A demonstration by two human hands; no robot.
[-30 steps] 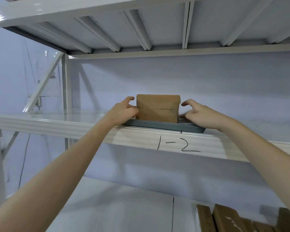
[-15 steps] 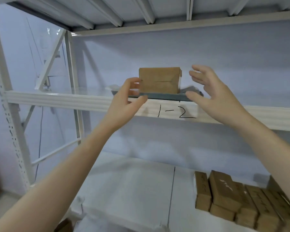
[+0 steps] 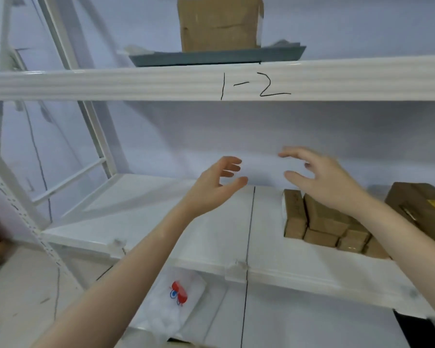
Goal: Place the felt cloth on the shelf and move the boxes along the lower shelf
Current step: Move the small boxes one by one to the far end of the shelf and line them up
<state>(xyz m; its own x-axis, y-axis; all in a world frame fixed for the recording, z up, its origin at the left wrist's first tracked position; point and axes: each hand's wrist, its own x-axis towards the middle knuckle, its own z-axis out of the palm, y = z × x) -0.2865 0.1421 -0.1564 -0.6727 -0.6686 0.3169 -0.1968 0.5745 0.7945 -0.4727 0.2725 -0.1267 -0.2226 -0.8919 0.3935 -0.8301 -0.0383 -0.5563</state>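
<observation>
Glossy white metal shelf [image 3: 141, 212], matt cardboard boxes [image 3: 322, 222]

White metal rack [image 3: 60, 151] w/ perforated upright at left and diagonal braces. Front beam [image 3: 111, 84] of upper level marked "1-2" in black. Pale bluish wall [image 3: 337, 126] behind. Light grey floor [image 3: 18, 285] at bottom-left corner. Even, soft light.

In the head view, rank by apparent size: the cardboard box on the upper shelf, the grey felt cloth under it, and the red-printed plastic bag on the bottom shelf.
1. Plastic bag, though nearness to the camera inflates it.
2. Cardboard box, cropped at the top edge.
3. Felt cloth, seen edge-on as a thin strip, though wider than the box.
</observation>
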